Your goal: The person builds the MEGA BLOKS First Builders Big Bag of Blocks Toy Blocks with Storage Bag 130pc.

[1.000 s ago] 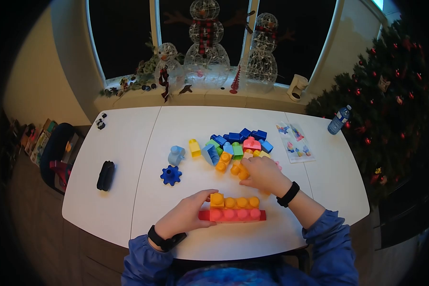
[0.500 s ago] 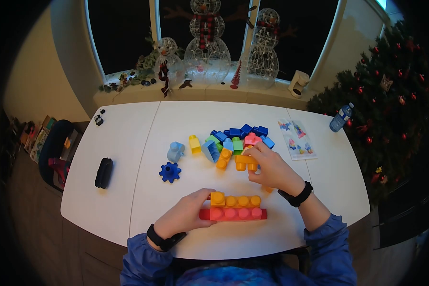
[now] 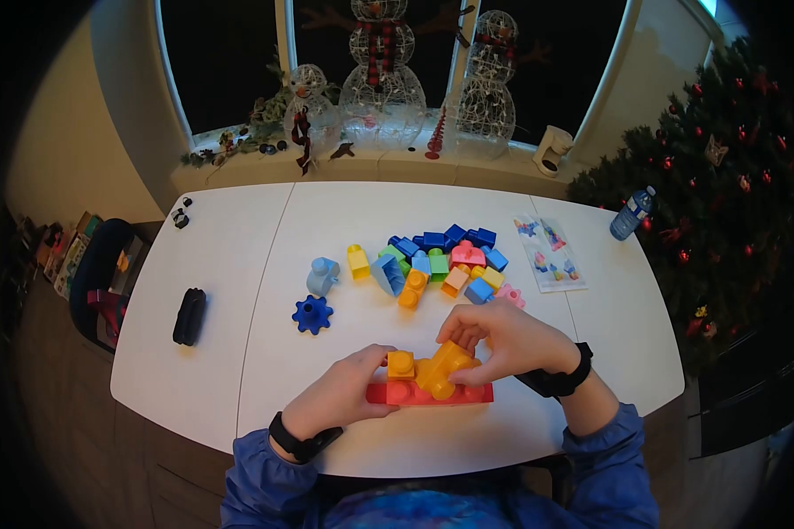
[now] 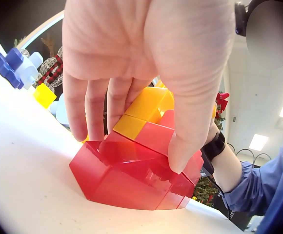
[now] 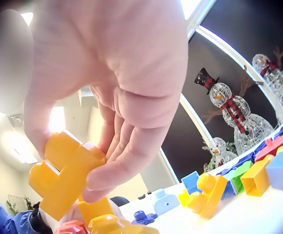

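Trainee: What state are the hands showing?

Supervisor: The right hand (image 3: 516,339) is pinching an orange plastic block with round studs (image 3: 441,372) between thumb and fingers. The left hand (image 3: 348,388) is gripping the left end of a long red plastic base (image 4: 124,183). The base is resting on the white table (image 3: 176,388), carrying a square orange block (image 3: 400,364).

Trainee: Which faults are threatening?

Supervisor: In my judgement, misalignment. The pinched block is tilting over the base, so pressing down at that angle could be jamming studs or making the block slip. Whether it is touching anything below, I cannot tell. Tipping is also possible, since only one end of the base is receiving support.

Trainee: Counts?

Supervisor: Beyond the hands, two yellow plastic blocks (image 3: 358,263) and one pink flower-shaped piece (image 3: 510,295) are lying. One dark blue gear-shaped piece (image 3: 313,315) is sitting beyond the left hand. The dark blue blocks (image 3: 433,240) are overlapping; I cannot tell their exact number. Far left, one black oblong case (image 3: 189,317) is lying. Beyond the right hand, one printed sheet (image 3: 565,275) is lying and one water bottle (image 3: 632,214) is standing.
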Action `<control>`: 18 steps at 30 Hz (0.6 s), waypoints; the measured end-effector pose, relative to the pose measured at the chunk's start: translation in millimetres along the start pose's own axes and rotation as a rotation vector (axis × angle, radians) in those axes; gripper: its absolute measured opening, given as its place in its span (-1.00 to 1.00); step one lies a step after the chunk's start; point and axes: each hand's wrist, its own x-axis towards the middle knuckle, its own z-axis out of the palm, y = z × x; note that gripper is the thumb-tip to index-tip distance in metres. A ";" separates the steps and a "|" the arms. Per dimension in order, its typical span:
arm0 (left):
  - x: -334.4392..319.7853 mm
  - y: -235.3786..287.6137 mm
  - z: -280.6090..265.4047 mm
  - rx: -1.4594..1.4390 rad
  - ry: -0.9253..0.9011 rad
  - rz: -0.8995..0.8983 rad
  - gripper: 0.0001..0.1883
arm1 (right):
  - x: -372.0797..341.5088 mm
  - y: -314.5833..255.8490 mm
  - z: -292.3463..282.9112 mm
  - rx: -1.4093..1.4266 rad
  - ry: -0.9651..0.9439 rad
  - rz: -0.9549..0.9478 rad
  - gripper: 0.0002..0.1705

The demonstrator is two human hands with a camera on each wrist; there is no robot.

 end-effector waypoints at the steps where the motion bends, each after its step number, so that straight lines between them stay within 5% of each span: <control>1: 0.4 0.7 0.0 -0.005 -0.002 -0.006 -0.29 | 1.9 2.0 -0.4 -0.007 -0.059 0.020 -0.50; 8: 0.7 -1.9 0.1 -0.027 -0.022 -0.014 -0.29 | 15.6 11.7 7.6 -0.115 -0.156 -0.122 -0.48; 18: -0.1 -0.8 -0.7 0.017 -0.006 0.021 -0.27 | 17.3 28.6 24.3 -0.231 -0.012 -0.162 -0.34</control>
